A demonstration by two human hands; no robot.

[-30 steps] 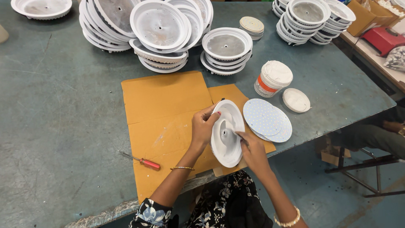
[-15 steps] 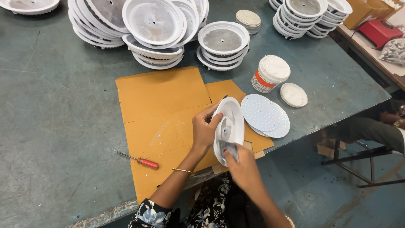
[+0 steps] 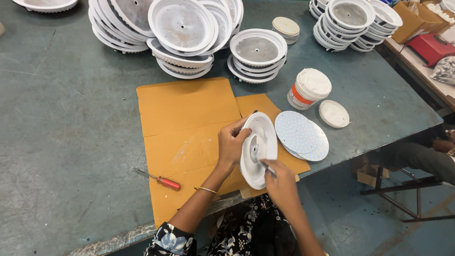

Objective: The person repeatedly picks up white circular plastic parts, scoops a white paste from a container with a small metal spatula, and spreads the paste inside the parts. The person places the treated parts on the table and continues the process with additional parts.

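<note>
Item: round white housing (image 3: 258,149), dish-shaped, stood on edge over the orange cardboard sheets (image 3: 189,123) at the near edge of the tabletop (image 3: 71,118); open face turned toward 3 o'clock.

Left hand (image 3: 231,142): closed around the housing's rim at its 10 o'clock side, fingers curled over the edge, thumb behind. It carries the whole piece.

Right hand (image 3: 282,182): fingers pinched shut on a thin pointed tool (image 3: 269,169), whose tip sits at the housing's lower inner face, about 5 o'clock. What kind of tool cannot be told.

Nearby stock:
- Dotted white discs (image 3: 301,135), stacked, just beside the housing at 3 o'clock, overhanging the cardboard.
- White tub with orange band (image 3: 308,89), at 1 o'clock; flat white lid (image 3: 334,114) next to it.
- Red-handled screwdriver (image 3: 159,179), at 9 o'clock, half on the cardboard.
- Stacks of white housings (image 3: 182,35) along the far side, at 12 o'clock.

Risks, as judged:
- The housing is gripped at one rim only and stands tilted; pressure from the tool could twist it out of the left hand, toward the tabletop's edge and the floor.
- The tool tip may skid on smooth plastic and scratch the face, or reach the left fingers.
- A swing toward 3 o'clock could knock the overhanging discs off.
</note>
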